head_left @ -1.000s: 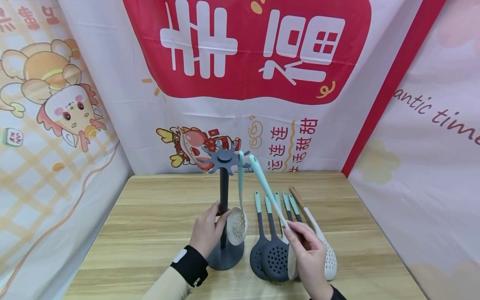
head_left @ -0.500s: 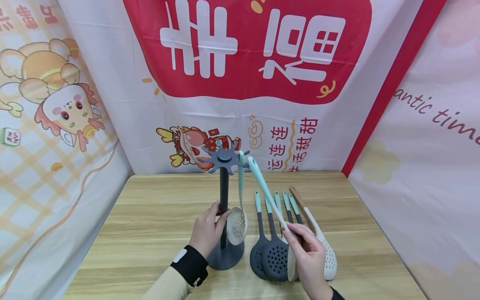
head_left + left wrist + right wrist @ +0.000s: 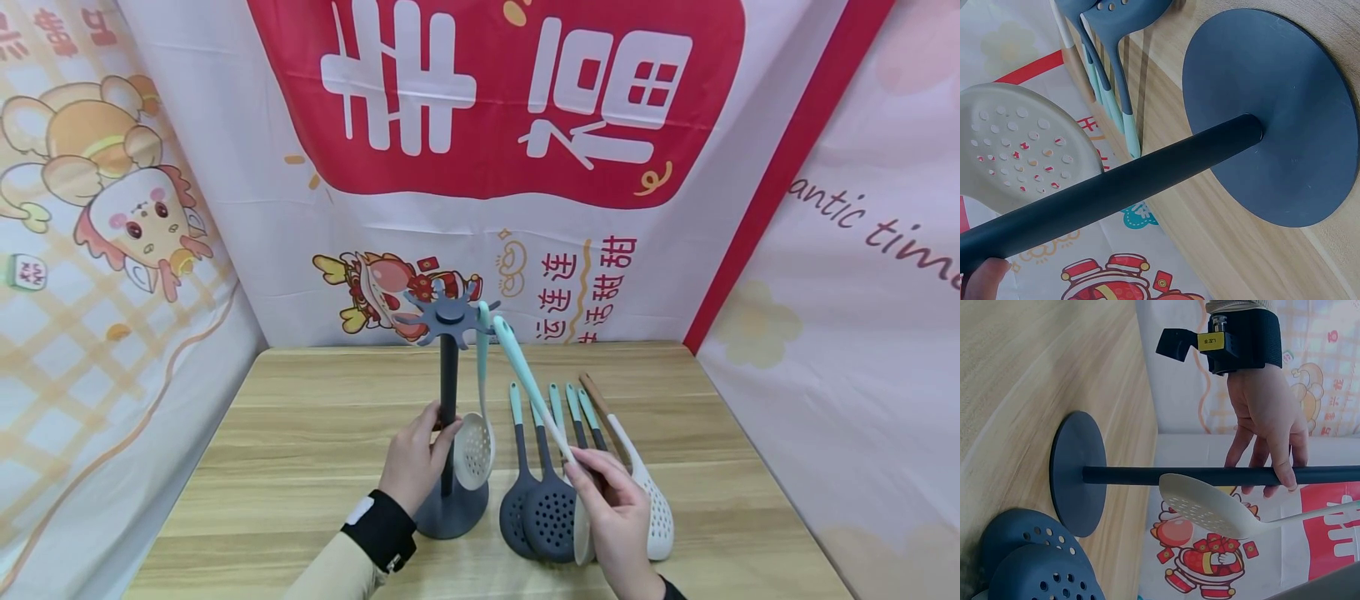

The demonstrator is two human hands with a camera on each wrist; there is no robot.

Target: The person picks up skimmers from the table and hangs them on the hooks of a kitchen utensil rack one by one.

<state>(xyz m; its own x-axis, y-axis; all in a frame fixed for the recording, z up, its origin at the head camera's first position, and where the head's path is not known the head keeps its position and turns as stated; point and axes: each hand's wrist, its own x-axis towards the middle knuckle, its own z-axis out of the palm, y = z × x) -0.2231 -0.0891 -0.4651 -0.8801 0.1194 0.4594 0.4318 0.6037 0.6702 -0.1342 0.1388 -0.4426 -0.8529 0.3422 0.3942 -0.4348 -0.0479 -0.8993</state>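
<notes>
My left hand [image 3: 416,458] grips the pole of a dark blue-grey utensil stand [image 3: 448,375], whose hooked ring tops it and whose round base [image 3: 1272,125] rests on the table. From one hook hangs a cream skimmer [image 3: 474,450] by its mint handle, its holed bowl beside the pole. My right hand [image 3: 622,517] pinches the pale neck of a second mint-handled utensil [image 3: 525,375], tilted with its handle end up beside the hanging skimmer's handle, close to the ring. Its cream head is mostly hidden by the hand, so I cannot tell its kind.
Right of the stand, several utensils lie on the wooden table [image 3: 315,467]: dark slotted turners [image 3: 553,521] with mint handles and a white slotted turner [image 3: 660,521] with a brown handle end. Printed cloth [image 3: 487,217] hangs behind and at both sides.
The held utensil's handle end has shifted slightly left and down, nearer the hanging skimmer's handle. My left hand and the stand stay in place.
</notes>
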